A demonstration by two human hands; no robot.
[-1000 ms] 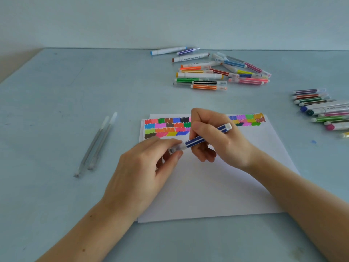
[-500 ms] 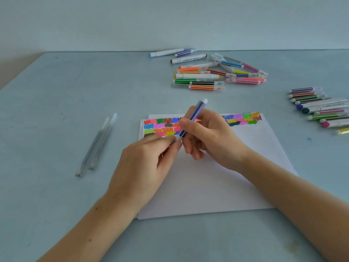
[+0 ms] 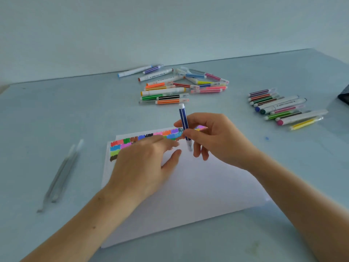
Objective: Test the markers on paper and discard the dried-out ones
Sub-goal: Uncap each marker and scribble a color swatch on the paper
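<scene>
Blue-striped marker [image 3: 184,121] stands nearly upright above the far part of the paper [image 3: 188,186], white end up and its pale lower end pointing down at the sheet. The right hand [image 3: 217,138] pinches it around the middle of the barrel between thumb and forefinger, the other fingers curled loosely beneath; the wrist rests low and the forearm runs back to the lower right corner. The left hand [image 3: 147,163] lies over the sheet just left of the marker, fingers fairly straight and blurred, thumb spread toward the marker's lower end; it holds nothing that can be made out, and whether it touches the marker cannot be told. Rows of coloured test patches [image 3: 132,143] run along the paper's far edge, partly hidden by both hands. Beyond the paper lies a loose pile of markers [image 3: 179,86], and to the right a second group of markers [image 3: 283,108] lies side by side. Two grey pens [image 3: 60,176] lie well apart on the left of the pale blue table [image 3: 56,114].
</scene>
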